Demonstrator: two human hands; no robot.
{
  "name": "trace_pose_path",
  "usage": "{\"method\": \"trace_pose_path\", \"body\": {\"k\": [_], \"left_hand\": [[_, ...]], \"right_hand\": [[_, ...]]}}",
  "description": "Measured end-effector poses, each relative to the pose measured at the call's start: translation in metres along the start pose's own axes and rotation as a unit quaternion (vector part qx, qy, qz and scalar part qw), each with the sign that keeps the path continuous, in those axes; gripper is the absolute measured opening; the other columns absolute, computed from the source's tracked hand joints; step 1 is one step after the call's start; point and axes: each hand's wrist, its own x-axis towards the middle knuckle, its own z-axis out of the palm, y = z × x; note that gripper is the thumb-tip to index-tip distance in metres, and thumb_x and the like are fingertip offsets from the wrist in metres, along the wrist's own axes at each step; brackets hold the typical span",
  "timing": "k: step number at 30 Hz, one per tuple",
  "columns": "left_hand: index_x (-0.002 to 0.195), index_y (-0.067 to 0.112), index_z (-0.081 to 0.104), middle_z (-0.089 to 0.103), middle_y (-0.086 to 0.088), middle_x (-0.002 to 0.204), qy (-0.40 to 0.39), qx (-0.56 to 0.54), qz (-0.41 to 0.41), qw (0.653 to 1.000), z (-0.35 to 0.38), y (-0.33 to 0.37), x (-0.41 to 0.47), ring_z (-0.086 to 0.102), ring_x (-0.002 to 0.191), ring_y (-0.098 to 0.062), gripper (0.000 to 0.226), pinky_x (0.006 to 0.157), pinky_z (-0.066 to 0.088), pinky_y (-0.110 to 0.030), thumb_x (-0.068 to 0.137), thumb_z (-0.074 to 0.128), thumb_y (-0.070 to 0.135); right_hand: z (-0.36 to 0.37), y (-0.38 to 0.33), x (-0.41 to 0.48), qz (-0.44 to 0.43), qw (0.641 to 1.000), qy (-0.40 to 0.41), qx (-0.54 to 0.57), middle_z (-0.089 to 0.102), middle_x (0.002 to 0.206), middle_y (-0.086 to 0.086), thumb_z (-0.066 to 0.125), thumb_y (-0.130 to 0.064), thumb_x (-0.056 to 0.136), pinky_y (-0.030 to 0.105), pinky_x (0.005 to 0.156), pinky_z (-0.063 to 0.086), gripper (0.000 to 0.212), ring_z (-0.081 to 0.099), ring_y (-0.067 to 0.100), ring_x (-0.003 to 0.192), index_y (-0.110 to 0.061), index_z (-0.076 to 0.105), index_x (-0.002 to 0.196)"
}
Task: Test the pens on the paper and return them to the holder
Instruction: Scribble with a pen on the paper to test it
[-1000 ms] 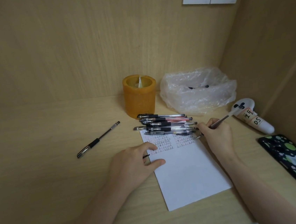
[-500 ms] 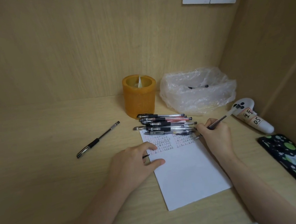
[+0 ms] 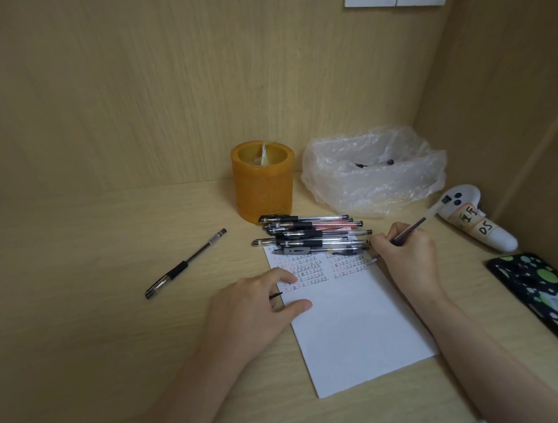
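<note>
Pens (image 3: pixel 311 239) heaped on top edge of paper (image 3: pixel 352 334), centre frame, before holder (image 3: pixel 263 185) and plastic bag (image 3: pixel 373 173); right hand (image 3: pixel 406 253) grips a pen (image 3: pixel 410 229); left hand (image 3: pixel 250 314) rests on paper, grasp unclear.

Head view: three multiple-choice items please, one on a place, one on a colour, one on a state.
1. Where does the lone pen lie? A in a drawer; B on the desk, left of the paper; C on the floor.
2. What colour is the holder? A blue; B white; C orange.
3. What is the right hand doing? A gripping a second pen, tip at the paper; B lying flat, empty; C lifting the holder.
B: it lies on bare desk, apart from the sheet. C: its wall is orange. A: fingers curl round the barrel.
</note>
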Motion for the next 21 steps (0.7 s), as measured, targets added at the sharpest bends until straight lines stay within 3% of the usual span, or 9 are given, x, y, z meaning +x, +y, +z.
{"method": "trace_pose_path", "body": {"k": [12, 21], "left_hand": [[0.108, 0.045, 0.055, 0.051, 0.016, 0.063, 0.001, 0.008, 0.003, 1.0, 0.0003, -0.0005, -0.0001, 0.056, 0.069, 0.003, 0.043, 0.063, 0.045, -0.018, 0.072, 0.054, 0.07], [0.108, 0.045, 0.055, 0.049, 0.017, 0.062, -0.002, 0.0, 0.006, 1.0, -0.0001, 0.0002, 0.0009, 0.056, 0.067, 0.001, 0.043, 0.065, 0.049, -0.021, 0.071, 0.055, 0.069]], "right_hand": [[-0.0002, 0.0019, 0.0025, 0.019, 1.0, -0.014, -0.006, 0.033, 0.049, 0.005, 0.059, 0.001, 0.076, 0.018, 0.041, 0.021, 0.033, 0.026, 0.009, 0.047, -0.007, 0.038, 0.051], [-0.0017, 0.0007, 0.0015, 0.023, 1.0, -0.012, 0.003, 0.034, 0.048, 0.005, 0.059, 0.002, 0.075, 0.017, 0.039, 0.022, 0.036, 0.028, 0.008, 0.044, -0.009, 0.037, 0.05]]}}
